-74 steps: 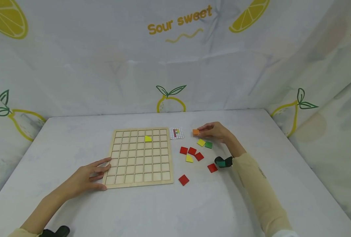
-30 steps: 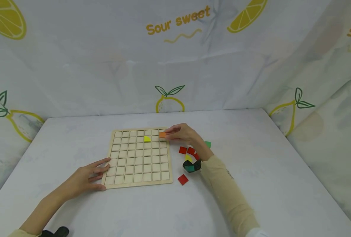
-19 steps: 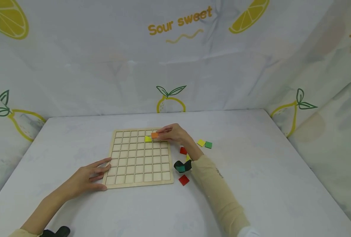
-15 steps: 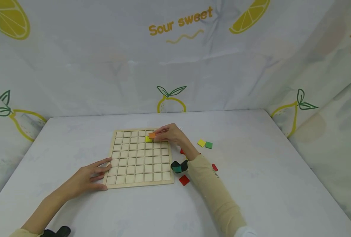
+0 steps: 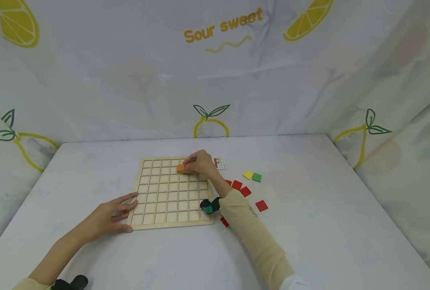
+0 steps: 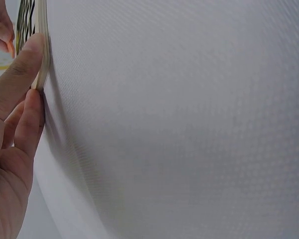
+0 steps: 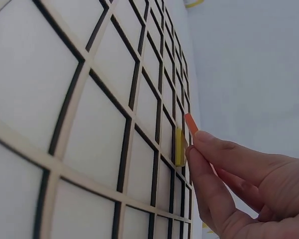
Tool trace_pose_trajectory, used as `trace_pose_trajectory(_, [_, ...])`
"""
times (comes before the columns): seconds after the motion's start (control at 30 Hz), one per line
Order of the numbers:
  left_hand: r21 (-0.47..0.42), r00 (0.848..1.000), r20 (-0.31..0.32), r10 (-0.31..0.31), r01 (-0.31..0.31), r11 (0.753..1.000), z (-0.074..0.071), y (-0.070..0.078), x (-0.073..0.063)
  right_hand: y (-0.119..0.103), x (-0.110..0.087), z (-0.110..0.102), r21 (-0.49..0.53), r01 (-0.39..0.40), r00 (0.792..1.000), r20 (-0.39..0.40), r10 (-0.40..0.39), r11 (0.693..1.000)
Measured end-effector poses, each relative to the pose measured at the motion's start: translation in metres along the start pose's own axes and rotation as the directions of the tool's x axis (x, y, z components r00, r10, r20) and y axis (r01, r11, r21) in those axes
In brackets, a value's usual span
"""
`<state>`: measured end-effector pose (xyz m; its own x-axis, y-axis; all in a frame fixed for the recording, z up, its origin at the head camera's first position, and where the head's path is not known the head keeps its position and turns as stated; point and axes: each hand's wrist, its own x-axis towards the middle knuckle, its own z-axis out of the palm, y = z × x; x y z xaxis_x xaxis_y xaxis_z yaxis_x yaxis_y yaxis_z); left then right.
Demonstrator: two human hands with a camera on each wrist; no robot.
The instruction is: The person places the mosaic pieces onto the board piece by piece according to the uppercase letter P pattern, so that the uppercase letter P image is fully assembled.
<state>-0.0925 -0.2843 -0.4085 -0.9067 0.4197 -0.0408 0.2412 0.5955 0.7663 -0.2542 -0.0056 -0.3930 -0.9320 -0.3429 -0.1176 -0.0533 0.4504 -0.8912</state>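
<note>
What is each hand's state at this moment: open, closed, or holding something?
Left hand: open, touching the wooden board at its edge.
Right hand: closed, pinching the orange tile.

Pale tan, the grid board (image 5: 175,225) is ruled into squares — the orange tile (image 7: 190,122), yellow tiles (image 5: 248,175), green tile (image 5: 257,177) and red tiles (image 5: 261,206) vivid beside the white backdrop (image 5: 127,80) with its yellow-and-green lemons (image 5: 211,128).

1 orange tile (image 5: 180,168), thin, pinched in right fingers (image 7: 229,155) near 1 yellow piece (image 7: 179,148) in a cell of wooden grid board (image 5: 171,226). Board flat on desk (image 5: 327,229), left fingers (image 5: 126,197) touching edge.
</note>
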Motion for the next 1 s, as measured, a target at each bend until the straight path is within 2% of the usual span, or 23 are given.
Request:
trace_pose_trajectory(0.1, [-0.006,1.000,0.001,0.004,-0.004,1.000,0.000,0.000,0.000,-0.005,0.002,0.003,-0.078,0.020,1.000,-0.016,-0.022,0.997])
trace_pose_trajectory(0.23, [-0.015,1.000,-0.002,0.016,-0.016,1.000,-0.001,0.001,0.000,-0.011,0.003,0.006,-0.150,0.010,0.999,-0.032,-0.015,0.989])
trace_pose_trajectory(0.4, [-0.011,1.000,-0.008,0.024,-0.024,1.000,-0.001,0.001,0.000,-0.016,0.005,0.009,-0.189,-0.014,0.999,-0.038,0.007,0.982])
trace_pose_trajectory(0.57, [-0.009,0.999,-0.013,0.040,-0.040,0.999,0.000,0.000,0.000,-0.019,0.006,0.011,-0.235,-0.013,1.000,-0.009,0.011,0.972])
trace_pose_trajectory(1.0, [-0.031,0.999,-0.022,0.034,-0.035,0.999,0.000,-0.002,-0.002,-0.018,0.007,0.012,-0.179,-0.023,1.000,0.014,0.026,0.983])
